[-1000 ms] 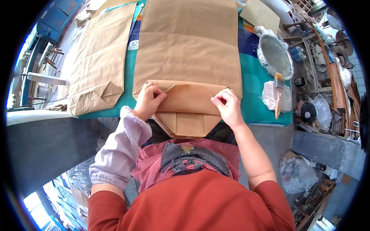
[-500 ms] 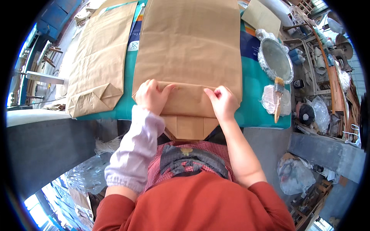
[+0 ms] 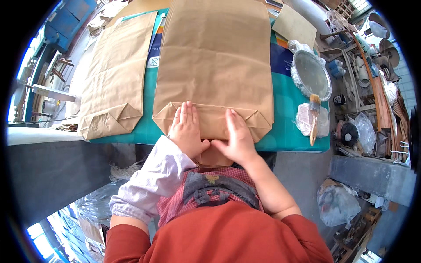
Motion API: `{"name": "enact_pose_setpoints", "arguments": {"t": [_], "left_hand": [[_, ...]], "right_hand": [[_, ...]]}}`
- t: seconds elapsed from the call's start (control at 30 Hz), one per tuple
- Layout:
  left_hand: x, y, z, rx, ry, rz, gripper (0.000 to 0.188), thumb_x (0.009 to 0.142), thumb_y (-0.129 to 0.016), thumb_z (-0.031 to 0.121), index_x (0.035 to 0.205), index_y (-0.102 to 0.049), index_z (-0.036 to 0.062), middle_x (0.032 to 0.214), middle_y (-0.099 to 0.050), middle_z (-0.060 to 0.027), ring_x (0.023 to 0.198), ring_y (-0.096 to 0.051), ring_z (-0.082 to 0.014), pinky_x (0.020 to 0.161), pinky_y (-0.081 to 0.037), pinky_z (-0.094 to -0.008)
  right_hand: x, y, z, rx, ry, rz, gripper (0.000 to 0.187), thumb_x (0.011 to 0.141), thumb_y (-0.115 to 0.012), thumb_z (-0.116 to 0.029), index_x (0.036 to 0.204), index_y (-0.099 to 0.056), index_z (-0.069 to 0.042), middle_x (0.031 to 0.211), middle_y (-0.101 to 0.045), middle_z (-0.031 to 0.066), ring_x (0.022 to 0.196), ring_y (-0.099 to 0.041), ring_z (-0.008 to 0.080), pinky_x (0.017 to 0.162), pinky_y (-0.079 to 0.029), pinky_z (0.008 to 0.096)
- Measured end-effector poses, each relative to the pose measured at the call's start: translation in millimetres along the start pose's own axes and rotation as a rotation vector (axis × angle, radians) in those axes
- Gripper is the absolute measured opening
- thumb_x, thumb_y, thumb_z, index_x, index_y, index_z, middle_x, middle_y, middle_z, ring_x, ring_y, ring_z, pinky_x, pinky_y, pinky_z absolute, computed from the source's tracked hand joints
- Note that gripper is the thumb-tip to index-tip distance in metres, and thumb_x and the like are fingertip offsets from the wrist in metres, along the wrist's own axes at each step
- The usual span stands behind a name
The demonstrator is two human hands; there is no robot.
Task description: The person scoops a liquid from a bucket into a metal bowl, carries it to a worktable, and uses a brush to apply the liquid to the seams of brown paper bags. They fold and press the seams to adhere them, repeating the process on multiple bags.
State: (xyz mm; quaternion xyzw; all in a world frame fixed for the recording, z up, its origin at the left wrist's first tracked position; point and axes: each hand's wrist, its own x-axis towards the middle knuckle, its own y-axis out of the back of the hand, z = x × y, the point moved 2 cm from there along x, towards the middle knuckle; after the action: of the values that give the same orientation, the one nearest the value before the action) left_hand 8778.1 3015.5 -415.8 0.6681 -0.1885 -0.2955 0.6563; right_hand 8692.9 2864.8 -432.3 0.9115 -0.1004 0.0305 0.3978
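Note:
A large brown paper bag lies flat on the top of a stack in front of me, its folded bottom end toward my body. My left hand rests flat on that fold, fingers stretched out and pointing away. Beside it, my right hand presses on the same fold with its fingers extended, the thumbs of both hands nearly meeting at the near edge. Angled corner folds show at either side of the hands. Below them a brown paper flap hangs over the table edge, partly hidden by my hands.
Another brown paper bag, with a folded bottom, lies at the left. A teal sheet covers the table. At the right stand a plastic-wrapped bowl and a brush lying on a plastic-wrapped block.
Both hands have gone from pinching the fold's far edge to lying flat on it, closer together and nearer to me. The corner folds now show at both sides.

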Motion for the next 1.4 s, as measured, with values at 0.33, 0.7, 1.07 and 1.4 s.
{"name": "enact_pose_setpoints", "arguments": {"t": [0.33,0.7,1.07,1.4], "left_hand": [[43,39,-15,0.155,-0.348,-0.074,0.022,0.069,-0.061,0.020,0.083,-0.064,0.0025,0.085,-0.065,-0.0119,0.086,-0.063,-0.0274,0.068,-0.050,-0.0381],[-79,45,-313,0.186,-0.145,0.594,0.037,0.071,-0.056,0.005,0.107,-0.060,-0.0032,0.110,-0.063,-0.0156,0.105,-0.058,-0.0316,0.091,-0.048,-0.0384],[-99,-11,-278,0.430,0.221,-0.010,0.062,0.078,-0.058,0.013,0.137,-0.039,0.0068,0.144,-0.038,-0.0112,0.135,-0.031,-0.0333,0.110,-0.020,-0.0503],[75,1,-72,-0.442,0.041,0.361,0.045,0.068,-0.073,0.013,0.109,-0.059,0.0018,0.094,-0.062,-0.0156,0.096,-0.057,-0.0320,0.084,-0.046,-0.0393]], "right_hand": [[26,52,-19,0.339,0.017,0.121,0.053,0.082,-0.062,-0.007,0.130,-0.045,0.005,0.127,-0.054,0.0205,0.121,-0.051,0.0292,0.102,-0.039,0.0367],[32,-7,24,0.174,0.078,0.155,0.040,0.077,-0.062,-0.002,0.116,-0.057,0.001,0.117,-0.060,0.0186,0.116,-0.054,0.0315,0.103,-0.038,0.0397],[25,17,29,0.277,0.050,0.062,0.039,0.076,-0.066,-0.004,0.114,-0.059,0.002,0.118,-0.059,0.0191,0.115,-0.053,0.0321,0.100,-0.041,0.0380],[80,36,73,-0.201,-0.135,-0.024,0.050,0.072,-0.077,-0.028,0.109,-0.055,-0.002,0.114,-0.056,0.0161,0.103,-0.056,0.0338,0.086,-0.047,0.0388]]}}
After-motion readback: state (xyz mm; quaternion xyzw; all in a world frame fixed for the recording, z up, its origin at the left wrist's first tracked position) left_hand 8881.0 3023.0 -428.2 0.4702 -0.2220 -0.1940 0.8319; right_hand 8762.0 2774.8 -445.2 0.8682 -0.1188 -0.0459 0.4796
